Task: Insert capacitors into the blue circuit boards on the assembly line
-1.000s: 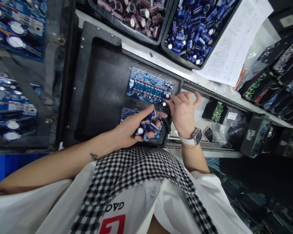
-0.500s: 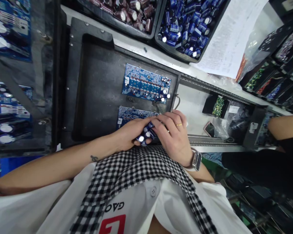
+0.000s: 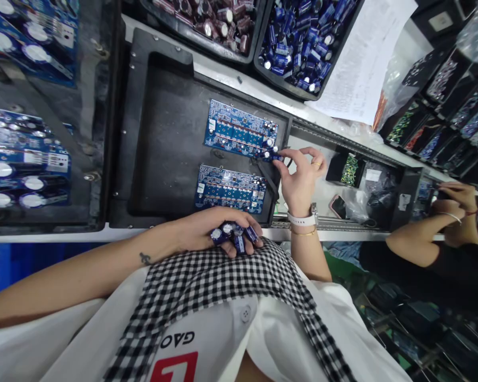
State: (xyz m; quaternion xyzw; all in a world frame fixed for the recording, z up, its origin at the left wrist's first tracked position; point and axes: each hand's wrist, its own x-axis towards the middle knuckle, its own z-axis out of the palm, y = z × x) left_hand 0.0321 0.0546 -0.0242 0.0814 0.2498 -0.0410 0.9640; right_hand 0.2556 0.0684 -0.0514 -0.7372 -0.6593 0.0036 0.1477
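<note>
My left hand is curled, palm up, around several blue capacitors near the apron at the table's edge. With thumb and forefinger, my right hand pinches a blue capacitor at the lower right corner of the upper circuit board. A few capacitors stand on that corner, their pale tops showing. Below it, the lower circuit board lies in the same black tray, just beyond my left hand. Whether the pinched capacitor's leads are in the board is hidden.
Bins of brown capacitors and blue capacitors stand behind the tray. Another tray with populated boards is at left. A paper sheet, small parts bins and a phone lie to the right. A co-worker's arms are at far right.
My right hand has moved away from my left hand, up to the upper board's corner, with a capacitor. The left hand has drawn back slightly, uncovering the lower board. The co-worker's hands have come into view.
</note>
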